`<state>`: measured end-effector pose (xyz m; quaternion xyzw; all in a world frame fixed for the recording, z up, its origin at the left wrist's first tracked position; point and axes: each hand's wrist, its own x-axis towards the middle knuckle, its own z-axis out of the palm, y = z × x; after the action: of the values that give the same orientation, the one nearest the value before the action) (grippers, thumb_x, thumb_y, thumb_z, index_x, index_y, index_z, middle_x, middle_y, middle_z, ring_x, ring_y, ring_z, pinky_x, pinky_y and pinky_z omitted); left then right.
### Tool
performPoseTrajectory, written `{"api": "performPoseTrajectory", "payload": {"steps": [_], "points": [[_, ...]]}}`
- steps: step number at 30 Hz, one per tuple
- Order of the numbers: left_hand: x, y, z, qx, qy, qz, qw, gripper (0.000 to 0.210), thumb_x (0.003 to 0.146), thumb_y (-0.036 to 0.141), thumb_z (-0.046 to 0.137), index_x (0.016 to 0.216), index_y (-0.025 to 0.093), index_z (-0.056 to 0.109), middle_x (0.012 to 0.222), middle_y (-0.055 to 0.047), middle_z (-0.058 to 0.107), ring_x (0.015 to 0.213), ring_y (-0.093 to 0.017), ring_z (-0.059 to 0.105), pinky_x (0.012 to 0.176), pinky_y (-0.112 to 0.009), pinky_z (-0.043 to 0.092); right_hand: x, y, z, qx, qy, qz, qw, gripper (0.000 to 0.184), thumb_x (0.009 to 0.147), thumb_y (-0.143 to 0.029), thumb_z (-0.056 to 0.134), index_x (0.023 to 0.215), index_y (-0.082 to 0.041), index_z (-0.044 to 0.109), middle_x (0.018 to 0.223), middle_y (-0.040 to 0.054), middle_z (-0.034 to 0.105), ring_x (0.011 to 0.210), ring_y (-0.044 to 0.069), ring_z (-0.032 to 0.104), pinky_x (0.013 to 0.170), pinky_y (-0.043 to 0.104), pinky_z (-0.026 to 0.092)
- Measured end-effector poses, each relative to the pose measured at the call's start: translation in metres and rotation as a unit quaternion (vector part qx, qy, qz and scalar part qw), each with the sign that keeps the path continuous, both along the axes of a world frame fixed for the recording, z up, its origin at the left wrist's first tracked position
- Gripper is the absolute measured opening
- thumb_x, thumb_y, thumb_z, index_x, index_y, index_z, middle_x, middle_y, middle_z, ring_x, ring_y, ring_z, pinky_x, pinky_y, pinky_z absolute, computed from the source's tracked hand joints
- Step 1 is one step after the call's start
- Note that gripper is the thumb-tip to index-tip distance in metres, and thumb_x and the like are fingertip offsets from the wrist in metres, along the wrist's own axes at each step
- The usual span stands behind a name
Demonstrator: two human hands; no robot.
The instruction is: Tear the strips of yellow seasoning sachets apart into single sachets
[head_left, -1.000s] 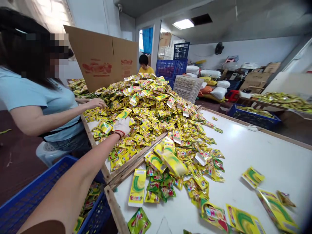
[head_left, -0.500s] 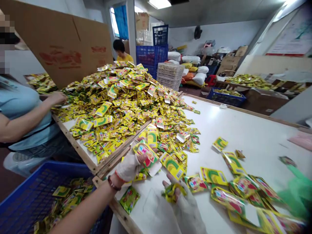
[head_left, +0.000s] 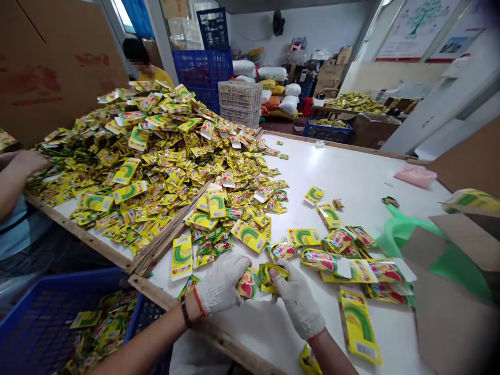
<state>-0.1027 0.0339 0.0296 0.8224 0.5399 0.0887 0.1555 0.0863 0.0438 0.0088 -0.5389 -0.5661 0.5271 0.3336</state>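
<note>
Low over the near edge of the white table, my left hand [head_left: 224,284] in a pale knit glove is closed round a small printed box [head_left: 249,284] with a red and green front. Close beside it, my right hand [head_left: 299,299], gloved too with bare thumb tip showing, pinches a shiny yellow sachet [head_left: 267,277]. The sachet is right at the side of the box; whether they touch I cannot tell. Just beyond my hands lie a yellow box [head_left: 249,236] and loose green sachets [head_left: 211,242]. Another yellow box [head_left: 182,258] lies left of my left hand.
A wooden strip [head_left: 172,234] divides the table beside a large heap of sachets and boxes [head_left: 167,156]. More boxes [head_left: 357,325] lie to the right, near a green bag [head_left: 394,234] and cardboard. A blue crate [head_left: 35,307] stands below left. A co-worker's arm [head_left: 19,172] reaches in.
The view has turned right. My left hand has come down and nearer with its box, beside my right hand. My right hand has lifted the sachet to meet it.
</note>
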Motion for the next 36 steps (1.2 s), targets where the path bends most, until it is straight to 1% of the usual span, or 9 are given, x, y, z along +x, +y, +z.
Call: {"api": "performPoseTrajectory", "payload": {"steps": [3, 6, 10, 15, 17, 22, 28, 32, 36], "points": [[0.011, -0.006, -0.016, 0.008, -0.008, 0.086, 0.996, 0.039, 0.061, 0.032, 0.061, 0.095, 0.018, 0.051, 0.093, -0.007, 0.055, 0.085, -0.024, 0.05, 0.072, -0.032, 0.04, 0.003, -0.003, -0.002, 0.058, -0.084, -0.059, 0.993, 0.034, 0.079, -0.042, 0.047, 0.096, -0.014, 0.054, 0.081, 0.0082, 0.063, 0.068, 0.019, 0.059, 0.059, 0.029, 0.049], [0.018, -0.013, -0.022, 0.024, -0.005, 0.119, 0.993, 0.042, 0.063, 0.038, 0.06, 0.098, 0.019, 0.049, 0.091, -0.007, 0.054, 0.084, -0.024, 0.049, 0.069, -0.032, 0.038, 0.006, -0.004, 0.0, 0.098, -0.172, -0.033, 0.98, 0.028, 0.078, -0.036, 0.047, 0.093, -0.015, 0.058, 0.085, 0.0095, 0.065, 0.076, 0.021, 0.06, 0.067, 0.029, 0.047], [0.024, -0.018, -0.024, 0.023, -0.008, 0.098, 0.995, 0.039, 0.062, 0.032, 0.06, 0.097, 0.02, 0.048, 0.094, -0.006, 0.054, 0.085, -0.023, 0.048, 0.071, -0.032, 0.037, 0.007, -0.001, 0.016, 0.112, -0.261, 0.058, 0.957, 0.017, 0.078, -0.027, 0.045, 0.076, -0.017, 0.059, 0.075, 0.0065, 0.064, 0.069, 0.019, 0.057, 0.061, 0.028, 0.042], [0.023, -0.019, -0.023, 0.017, -0.001, 0.077, 0.997, 0.037, 0.063, 0.025, 0.058, 0.098, 0.02, 0.047, 0.095, -0.005, 0.052, 0.086, -0.023, 0.047, 0.073, -0.032, 0.037, 0.016, -0.002, 0.029, 0.013, -0.168, 0.129, 0.977, 0.017, 0.076, -0.023, 0.046, 0.089, -0.018, 0.056, 0.07, 0.0006, 0.062, 0.057, 0.013, 0.056, 0.053, 0.023, 0.04], [0.023, -0.018, -0.02, 0.026, 0.017, 0.071, 0.997, 0.039, 0.062, 0.022, 0.057, 0.1, 0.02, 0.046, 0.096, -0.005, 0.052, 0.087, -0.023, 0.046, 0.075, -0.033, 0.037, 0.021, -0.005, 0.026, -0.001, -0.181, 0.104, 0.978, 0.013, 0.074, -0.023, 0.047, 0.081, -0.017, 0.056, 0.063, -0.0015, 0.058, 0.051, 0.012, 0.052, 0.049, 0.022, 0.037], [0.032, -0.02, -0.013, 0.016, 0.048, 0.039, 0.998, 0.038, 0.063, 0.022, 0.06, 0.098, 0.021, 0.047, 0.097, -0.005, 0.052, 0.087, -0.025, 0.045, 0.073, -0.035, 0.037, 0.021, -0.012, 0.014, 0.126, -0.256, 0.029, 0.958, 0.015, 0.067, -0.017, 0.049, 0.054, -0.018, 0.054, 0.06, 0.0012, 0.057, 0.06, 0.014, 0.051, 0.055, 0.024, 0.037], [0.039, -0.024, -0.017, 0.028, 0.05, 0.062, 0.996, 0.044, 0.063, 0.025, 0.062, 0.104, 0.021, 0.047, 0.103, -0.007, 0.052, 0.09, -0.027, 0.046, 0.075, -0.038, 0.039, 0.018, -0.028, 0.024, -0.074, -0.076, 0.093, 0.99, 0.023, 0.079, -0.027, 0.041, 0.082, -0.019, 0.063, 0.041, -0.0062, 0.049, 0.031, 0.008, 0.042, 0.036, 0.017, 0.03], [0.052, -0.03, -0.023, 0.027, -0.028, 0.073, 0.997, 0.046, 0.067, 0.031, 0.062, 0.109, 0.017, 0.048, 0.103, -0.01, 0.053, 0.092, -0.028, 0.047, 0.079, -0.041, 0.04, 0.024, -0.031, 0.023, -0.145, -0.024, 0.139, 0.979, 0.026, 0.081, -0.035, 0.041, 0.078, -0.018, 0.06, 0.039, -0.0071, 0.045, 0.029, 0.008, 0.042, 0.033, 0.016, 0.03], [0.066, -0.039, -0.028, -0.035, -0.224, 0.053, 0.972, 0.051, 0.073, 0.031, 0.057, 0.12, 0.018, 0.041, 0.109, -0.01, 0.054, 0.1, -0.026, 0.049, 0.088, -0.04, 0.039, 0.034, -0.022, 0.02, -0.001, -0.122, 0.174, 0.977, 0.016, 0.075, -0.023, 0.048, 0.064, -0.019, 0.06, 0.06, -0.0019, 0.057, 0.044, 0.009, 0.052, 0.046, 0.02, 0.041]]}}
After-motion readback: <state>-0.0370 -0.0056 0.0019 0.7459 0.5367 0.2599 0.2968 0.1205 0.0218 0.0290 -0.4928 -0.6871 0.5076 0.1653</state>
